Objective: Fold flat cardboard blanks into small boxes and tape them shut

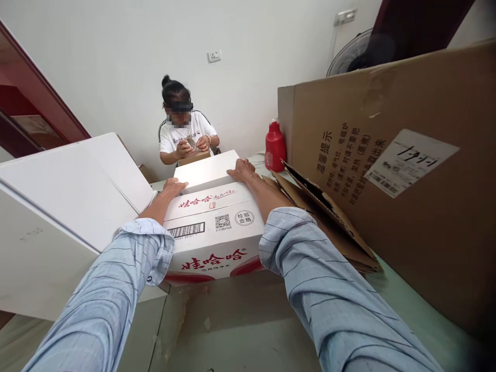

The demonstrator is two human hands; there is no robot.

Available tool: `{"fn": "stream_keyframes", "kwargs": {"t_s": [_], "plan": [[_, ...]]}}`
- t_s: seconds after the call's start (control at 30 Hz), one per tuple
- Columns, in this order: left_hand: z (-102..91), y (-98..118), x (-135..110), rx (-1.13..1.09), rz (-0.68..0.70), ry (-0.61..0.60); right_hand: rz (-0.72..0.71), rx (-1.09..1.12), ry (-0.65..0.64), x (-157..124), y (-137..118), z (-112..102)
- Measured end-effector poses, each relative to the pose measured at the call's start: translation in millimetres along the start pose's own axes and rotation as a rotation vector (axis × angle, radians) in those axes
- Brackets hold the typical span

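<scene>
A plain white box point(207, 168) lies across the far end of a white and red carton point(217, 243). The carton bears red and black Chinese print, a barcode and a QR code. My left hand point(173, 188) grips the white box near its left corner, fingers pointing inward. At the opposite side, my right hand point(242, 170) has its bent fingers on the box's right corner. Both forearms reach along the sides of the carton. Parts of both hands' undersides are hidden.
Close on the left stands a large white box point(77, 175). A big brown carton point(387, 155) rises on the right, with flattened cardboard point(329, 222) and a red bottle point(275, 147) beside it. Across the table sits a person point(188, 134) holding a roll of tape point(191, 143).
</scene>
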State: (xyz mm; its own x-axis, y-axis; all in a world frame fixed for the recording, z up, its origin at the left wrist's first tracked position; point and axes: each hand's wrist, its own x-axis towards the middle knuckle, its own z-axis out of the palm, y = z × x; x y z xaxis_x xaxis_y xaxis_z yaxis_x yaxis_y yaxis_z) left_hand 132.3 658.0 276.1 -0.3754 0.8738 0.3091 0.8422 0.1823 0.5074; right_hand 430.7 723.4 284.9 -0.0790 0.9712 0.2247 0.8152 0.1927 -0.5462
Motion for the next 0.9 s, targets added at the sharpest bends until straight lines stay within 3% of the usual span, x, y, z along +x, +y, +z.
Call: {"fn": "stream_keyframes", "kwargs": {"t_s": [0.17,0.47,0.67,0.9], "plan": [[-0.7,11.7,-4.3,-0.104,-0.052,0.156,-0.027,0.117,0.133,-9.4,-5.6,-8.4],[-12.4,44.3,-37.8,-0.308,0.060,0.368,-0.009,0.284,0.351,-40.9,-3.9,-36.1],[-44.6,49.4,-96.4,-0.369,0.162,0.419,-0.046,0.387,0.467,-89.4,-1.0,-58.5],[-92.8,35.1,-187.9,-0.412,0.328,0.528,-0.256,0.523,0.607,-175.3,2.4,-66.9]]}}
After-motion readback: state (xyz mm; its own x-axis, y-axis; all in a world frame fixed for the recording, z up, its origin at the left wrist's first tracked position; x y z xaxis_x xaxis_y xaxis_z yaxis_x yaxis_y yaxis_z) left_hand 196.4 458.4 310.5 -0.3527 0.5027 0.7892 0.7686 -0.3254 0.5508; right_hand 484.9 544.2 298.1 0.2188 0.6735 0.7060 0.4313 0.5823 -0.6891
